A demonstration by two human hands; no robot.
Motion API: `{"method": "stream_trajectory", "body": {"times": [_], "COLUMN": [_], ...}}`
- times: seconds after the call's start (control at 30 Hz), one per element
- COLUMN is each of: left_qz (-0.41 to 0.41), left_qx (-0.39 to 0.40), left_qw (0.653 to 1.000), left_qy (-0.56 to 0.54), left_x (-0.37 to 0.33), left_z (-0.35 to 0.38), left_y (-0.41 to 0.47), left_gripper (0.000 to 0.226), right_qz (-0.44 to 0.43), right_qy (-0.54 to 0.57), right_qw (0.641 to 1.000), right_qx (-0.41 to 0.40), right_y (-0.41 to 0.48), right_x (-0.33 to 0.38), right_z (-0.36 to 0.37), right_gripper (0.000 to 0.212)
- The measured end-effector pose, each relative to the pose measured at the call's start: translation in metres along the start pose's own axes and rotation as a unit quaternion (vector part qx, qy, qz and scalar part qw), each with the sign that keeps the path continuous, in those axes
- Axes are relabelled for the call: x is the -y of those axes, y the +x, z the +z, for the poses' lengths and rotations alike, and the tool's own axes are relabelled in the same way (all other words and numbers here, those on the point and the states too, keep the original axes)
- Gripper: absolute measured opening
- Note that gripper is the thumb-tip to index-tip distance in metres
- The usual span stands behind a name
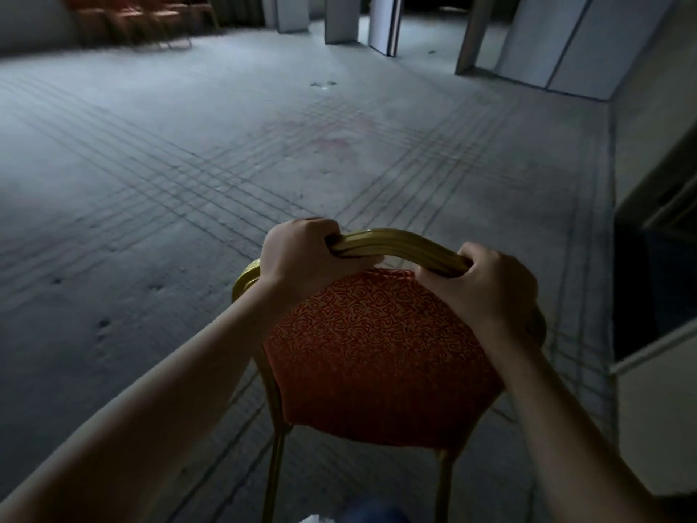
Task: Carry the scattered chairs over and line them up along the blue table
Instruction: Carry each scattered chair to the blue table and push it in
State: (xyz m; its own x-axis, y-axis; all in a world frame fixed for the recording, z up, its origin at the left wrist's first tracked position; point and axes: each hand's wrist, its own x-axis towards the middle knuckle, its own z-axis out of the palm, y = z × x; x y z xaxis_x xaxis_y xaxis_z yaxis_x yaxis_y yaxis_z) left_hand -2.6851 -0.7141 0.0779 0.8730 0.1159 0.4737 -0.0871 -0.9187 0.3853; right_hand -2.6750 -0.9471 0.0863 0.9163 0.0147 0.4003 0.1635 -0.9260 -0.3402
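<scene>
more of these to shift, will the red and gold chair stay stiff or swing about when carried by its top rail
Probably stiff: the chair has a gold tubular frame, gripped at the top rail by left hand and right hand. Likely fairly light, given thin legs. Held only up top, it may swing.

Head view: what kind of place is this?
Probably a banquet or function hall: a wide grey line-patterned carpet, a distant row of red padded gold-framed chairs, and pale partition panels. The left hand and right hand grip another red gold-framed chair.
</scene>
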Motion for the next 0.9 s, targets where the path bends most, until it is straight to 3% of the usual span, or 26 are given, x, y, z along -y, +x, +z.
{"method": "stream_trajectory", "body": {"times": [0.4,0.63,0.9], "left_qz": [-0.104,-0.203,-0.252], "left_qx": [-0.103,-0.142,-0.169], "left_qw": [0.986,0.956,0.927], "left_qy": [0.085,0.158,0.222], "left_x": [0.157,0.252,0.331], "left_z": [-0.013,-0.008,-0.025], "left_y": [0.14,0.218,0.276], "left_gripper": [0.061,0.063,0.06], "right_qz": [-0.145,-0.228,-0.314], "right_qy": [0.115,0.143,0.195], "right_qw": [0.982,0.958,0.922], "right_qx": [0.047,0.099,0.113], "right_y": [0.2,0.316,0.397], "right_x": [0.136,0.228,0.32], "right_z": [0.139,0.236,0.302], "right_gripper": [0.059,0.056,0.054]}}
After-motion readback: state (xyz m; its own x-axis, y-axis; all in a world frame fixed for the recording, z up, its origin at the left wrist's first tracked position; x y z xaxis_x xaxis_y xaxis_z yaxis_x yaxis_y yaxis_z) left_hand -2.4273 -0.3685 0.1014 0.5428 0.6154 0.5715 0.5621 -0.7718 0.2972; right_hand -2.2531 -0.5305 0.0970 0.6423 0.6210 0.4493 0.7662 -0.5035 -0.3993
